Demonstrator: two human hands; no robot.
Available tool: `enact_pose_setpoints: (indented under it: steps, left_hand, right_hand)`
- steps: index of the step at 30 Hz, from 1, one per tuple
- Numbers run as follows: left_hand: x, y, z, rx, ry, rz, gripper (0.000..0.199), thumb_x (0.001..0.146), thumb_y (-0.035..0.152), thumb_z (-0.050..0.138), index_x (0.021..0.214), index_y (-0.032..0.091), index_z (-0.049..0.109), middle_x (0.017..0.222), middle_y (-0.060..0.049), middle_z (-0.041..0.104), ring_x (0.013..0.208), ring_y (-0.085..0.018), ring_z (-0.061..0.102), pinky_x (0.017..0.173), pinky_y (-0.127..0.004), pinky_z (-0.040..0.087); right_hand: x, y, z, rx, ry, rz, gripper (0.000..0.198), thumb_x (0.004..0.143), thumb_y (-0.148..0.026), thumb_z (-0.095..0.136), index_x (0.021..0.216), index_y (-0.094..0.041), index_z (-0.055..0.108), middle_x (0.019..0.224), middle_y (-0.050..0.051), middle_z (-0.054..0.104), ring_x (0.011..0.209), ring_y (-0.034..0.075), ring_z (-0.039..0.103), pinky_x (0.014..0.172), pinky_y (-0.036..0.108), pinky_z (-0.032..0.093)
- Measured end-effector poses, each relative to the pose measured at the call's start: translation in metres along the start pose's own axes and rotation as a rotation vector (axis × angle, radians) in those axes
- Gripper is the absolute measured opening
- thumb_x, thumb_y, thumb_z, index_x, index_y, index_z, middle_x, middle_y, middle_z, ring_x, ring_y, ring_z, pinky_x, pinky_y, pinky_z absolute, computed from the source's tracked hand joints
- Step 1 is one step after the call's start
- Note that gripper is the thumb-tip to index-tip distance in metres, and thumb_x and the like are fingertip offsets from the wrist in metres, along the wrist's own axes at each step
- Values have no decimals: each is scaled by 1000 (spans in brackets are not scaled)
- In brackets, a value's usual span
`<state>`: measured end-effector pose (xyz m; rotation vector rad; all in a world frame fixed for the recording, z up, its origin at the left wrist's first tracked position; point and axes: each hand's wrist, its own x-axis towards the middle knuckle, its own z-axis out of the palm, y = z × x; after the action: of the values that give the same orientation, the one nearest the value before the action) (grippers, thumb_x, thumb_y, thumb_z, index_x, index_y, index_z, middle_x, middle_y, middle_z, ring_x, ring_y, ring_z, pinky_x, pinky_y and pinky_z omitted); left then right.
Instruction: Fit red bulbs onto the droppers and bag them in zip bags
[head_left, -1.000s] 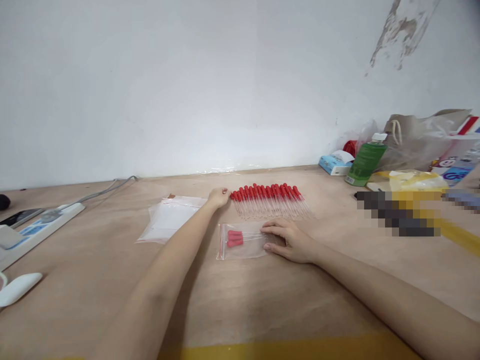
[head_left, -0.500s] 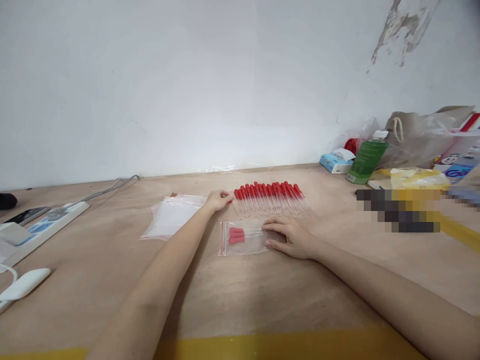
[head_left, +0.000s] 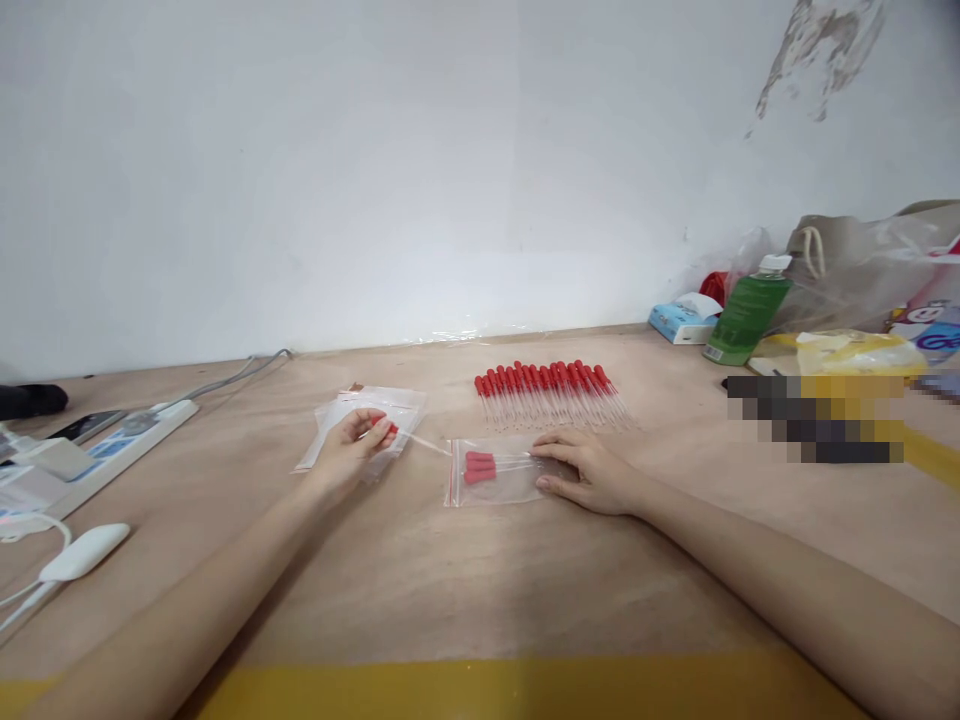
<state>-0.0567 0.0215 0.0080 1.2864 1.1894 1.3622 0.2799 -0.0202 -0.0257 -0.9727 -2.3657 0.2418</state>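
Observation:
My left hand (head_left: pixel 355 442) pinches a dropper by its red rubber bulb (head_left: pixel 382 429). The dropper's thin clear tube (head_left: pixel 421 440) points right, its tip close to the left, zip-strip end of a clear zip bag (head_left: pixel 516 494). Inside that bag, flat on the table, lie several droppers with red bulbs (head_left: pixel 480 467). My right hand (head_left: pixel 592 472) rests on the bag's right end, thumb and fingers apart. Behind the bag is a row of many droppers (head_left: pixel 551 390), bulbs toward the wall. Under and beyond my left hand lies a stack of clear zip bags (head_left: pixel 330 425).
To the left are a white power strip (head_left: pixel 112 455), a phone (head_left: pixel 88 426) and a white plug with cable (head_left: pixel 86 552). At the right stand a tissue pack (head_left: pixel 681 324), a green bottle (head_left: pixel 746 315) and plastic bags (head_left: pixel 862 285). Yellow tape (head_left: pixel 390 690) runs along the front edge.
My left hand has moved from the row's left end toward the left and nearer, bringing one dropper away with it. My right hand stays on the bag. The view has shifted slightly.

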Motion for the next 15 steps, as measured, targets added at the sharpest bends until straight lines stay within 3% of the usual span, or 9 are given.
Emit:
enact_pose_setpoints:
  steps: [5,11,15]
  left_hand:
    - [-30,-2,-7,-39,0,-71,35,59,33,74,83,16,55,75,2,58,65,-8,57,62,-19,48]
    - [-40,1,9,72,-112,-78,33,64,35,70,86,17,54,78,2,59,68,-9,58,69,-23,48]
    - [-50,2,13,173,-260,-45,26,64,30,71,79,16,55,77,0,62,71,-11,59,68,-23,47]
  right_hand:
    - [0,0,0,9,-3,4,37,80,-41,52,111,-21,56,110,9,55,100,21,50,87,38,40]
    - [-1,-1,-1,0,5,8,38,79,-41,53,110,-21,57,110,9,55,101,21,50,88,37,40]
    - [-1,-1,-1,-6,3,10,37,79,-41,52,110,-20,57,111,8,54,102,21,50,88,38,39]
